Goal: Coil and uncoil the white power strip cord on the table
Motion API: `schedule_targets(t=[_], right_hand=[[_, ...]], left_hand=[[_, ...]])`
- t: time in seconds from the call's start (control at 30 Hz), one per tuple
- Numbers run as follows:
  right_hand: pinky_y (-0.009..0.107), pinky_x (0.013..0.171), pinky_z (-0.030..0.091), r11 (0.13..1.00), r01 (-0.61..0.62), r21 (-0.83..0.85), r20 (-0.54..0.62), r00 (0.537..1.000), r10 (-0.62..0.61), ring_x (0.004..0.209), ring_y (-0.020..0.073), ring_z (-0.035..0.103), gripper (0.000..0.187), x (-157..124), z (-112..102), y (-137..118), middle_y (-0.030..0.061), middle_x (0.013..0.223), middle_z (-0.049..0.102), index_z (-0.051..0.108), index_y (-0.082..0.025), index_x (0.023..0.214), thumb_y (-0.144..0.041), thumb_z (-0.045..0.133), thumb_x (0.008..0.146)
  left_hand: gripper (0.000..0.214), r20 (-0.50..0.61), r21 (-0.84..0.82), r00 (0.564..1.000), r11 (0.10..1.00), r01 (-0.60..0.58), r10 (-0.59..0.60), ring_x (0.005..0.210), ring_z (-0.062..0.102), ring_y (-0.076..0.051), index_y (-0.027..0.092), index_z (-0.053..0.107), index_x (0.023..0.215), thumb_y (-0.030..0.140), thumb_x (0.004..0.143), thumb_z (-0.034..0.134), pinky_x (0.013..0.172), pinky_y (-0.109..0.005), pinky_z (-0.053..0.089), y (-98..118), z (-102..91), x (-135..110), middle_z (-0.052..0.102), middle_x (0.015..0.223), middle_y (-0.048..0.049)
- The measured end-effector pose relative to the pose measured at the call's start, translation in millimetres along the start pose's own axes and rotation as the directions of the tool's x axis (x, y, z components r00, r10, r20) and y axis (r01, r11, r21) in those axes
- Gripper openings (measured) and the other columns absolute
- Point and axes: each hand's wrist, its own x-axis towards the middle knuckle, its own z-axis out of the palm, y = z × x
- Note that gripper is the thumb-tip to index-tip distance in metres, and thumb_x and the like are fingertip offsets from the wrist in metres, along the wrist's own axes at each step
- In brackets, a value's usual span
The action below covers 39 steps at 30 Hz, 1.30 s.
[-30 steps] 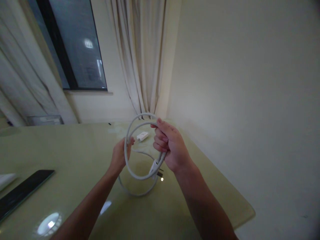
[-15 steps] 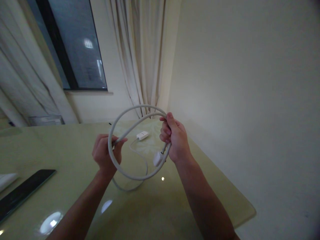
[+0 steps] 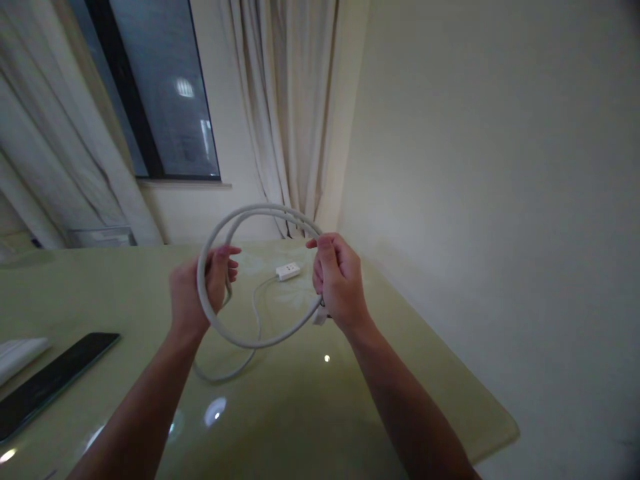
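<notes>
A thick white extension cord (image 3: 265, 343) is looped in the air between my two hands. My right hand (image 3: 341, 280) is closed around the gathered strands at the right side of the loop. Below that fist hangs the cord's white plug (image 3: 320, 315), partly hidden by the hand. At the loop's left side, my left hand (image 3: 193, 293) has its fingers curled around a second strand, with the front strand crossing over it. From there the cord trails down to the table and curves back to a white socket block (image 3: 288, 271) lying on the tabletop.
The glossy pale green table (image 3: 280, 420) borders a plain wall (image 3: 475, 200) on the right. A black flat object (image 3: 55, 380) and a white object (image 3: 20, 353) lie at the left. Behind stand curtains (image 3: 285, 107) and a window (image 3: 165, 87).
My left hand has moved left and slightly up. The strand it holds now bows along the first loop instead of cutting across it. The plug is more hidden beneath my right hand.
</notes>
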Motion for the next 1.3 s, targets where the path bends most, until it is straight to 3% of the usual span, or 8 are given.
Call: schedule_targets(t=[0.13, 0.27, 0.47, 0.63, 0.73, 0.9, 1.1, 1.3], right_hand=[[0.023, 0.043, 0.024, 0.994, 0.077, -0.082, -0.045, 0.996, -0.081, 0.048, 0.0085, 0.029, 0.038, -4, -2, -1, -0.0078, 0.060, 0.038, 0.067, -0.025, 0.095, -0.063, 0.065, 0.099], [0.022, 0.042, 0.023, 0.995, 0.043, -0.085, -0.071, 0.996, -0.049, 0.047, 0.0082, 0.028, 0.039, 5, -12, -3, -0.0090, 0.058, 0.035, 0.067, -0.025, 0.093, -0.064, 0.066, 0.097], [0.019, 0.036, 0.023, 0.992, -0.079, -0.094, -0.046, 0.996, 0.075, 0.040, 0.0053, 0.027, 0.045, 21, -31, -2, -0.0115, 0.055, 0.035, 0.064, -0.022, 0.086, -0.066, 0.071, 0.092], [0.020, 0.038, 0.040, 0.979, -0.145, -0.143, 0.087, 0.983, 0.159, 0.037, 0.0074, 0.044, 0.045, 22, -40, -9, -0.0099, 0.051, 0.048, 0.065, -0.021, 0.084, -0.065, 0.076, 0.088], [0.022, 0.046, 0.049, 0.953, -0.228, -0.199, 0.280, 0.919, 0.278, 0.044, 0.0094, 0.052, 0.046, 21, -44, -15, -0.0075, 0.053, 0.054, 0.068, -0.018, 0.085, -0.063, 0.080, 0.085], [0.019, 0.041, 0.028, 0.934, -0.324, -0.150, 0.443, 0.822, 0.356, 0.044, 0.0060, 0.027, 0.043, 16, -42, -21, -0.0132, 0.054, 0.033, 0.069, -0.019, 0.097, -0.060, 0.078, 0.088], [0.023, 0.047, 0.027, 0.952, -0.023, -0.305, 0.352, 0.926, 0.135, 0.052, 0.0077, 0.035, 0.038, 12, -36, -18, -0.0077, 0.066, 0.045, 0.070, -0.020, 0.102, -0.057, 0.070, 0.098], [0.025, 0.063, 0.040, 0.834, 0.226, -0.504, 0.360, 0.932, -0.034, 0.068, 0.0121, 0.055, 0.034, 10, -31, -17, -0.0015, 0.081, 0.066, 0.073, -0.020, 0.105, -0.052, 0.077, 0.094]], left_hand=[[0.051, 0.367, -0.320, 0.862, 0.823, 0.470, -0.349, 0.054, 0.052, -0.010, 0.012, 0.081, 0.092, 0.062, 0.082, 0.082, 0.049, -0.020, 0.045, -1, -0.4, 10, 0.058, 0.065, -0.0004], [0.041, 0.572, -0.433, 0.698, 0.565, 0.702, -0.430, 0.051, 0.043, -0.005, 0.011, 0.079, 0.086, 0.047, 0.074, 0.093, 0.045, -0.014, 0.040, -1, -3.6, 12, 0.051, 0.062, 0.0033], [0.028, 0.526, -0.563, 0.782, 0.552, 0.616, -0.336, 0.059, 0.057, -0.008, 0.013, 0.073, 0.085, 0.039, 0.087, 0.084, 0.052, -0.015, 0.048, 13, -0.1, 7, 0.063, 0.070, -0.0014], [0.027, 0.581, -0.630, 0.780, 0.478, 0.612, -0.233, 0.041, 0.029, -0.004, 0.016, 0.066, 0.083, 0.038, 0.095, 0.076, 0.039, -0.015, 0.031, 29, -6.6, 4, 0.036, 0.053, 0.0092], [0.034, 0.619, -0.628, 0.766, 0.476, 0.616, -0.173, 0.040, 0.013, -0.004, 0.016, 0.065, 0.082, 0.045, 0.099, 0.070, 0.039, -0.016, 0.030, 39, -14.5, 2, 0.019, 0.054, 0.0122], [0.041, 0.561, -0.557, 0.806, 0.636, 0.535, -0.188, 0.046, 0.021, -0.004, 0.014, 0.070, 0.083, 0.053, 0.093, 0.076, 0.042, -0.016, 0.027, 45, -14.9, -2, 0.023, 0.059, 0.0100], [0.051, 0.406, -0.267, 0.910, 0.941, 0.210, -0.088, 0.049, 0.031, -0.009, 0.017, 0.068, 0.083, 0.065, 0.098, 0.062, 0.042, -0.019, 0.024, 39, -3.7, -10, 0.037, 0.059, 0.0051], [0.057, 0.520, -0.395, 0.837, 0.821, 0.412, -0.169, 0.048, 0.027, -0.006, 0.018, 0.057, 0.066, 0.067, 0.085, 0.078, 0.041, -0.016, 0.023, 47, -6.4, -8, 0.034, 0.056, 0.0063]])
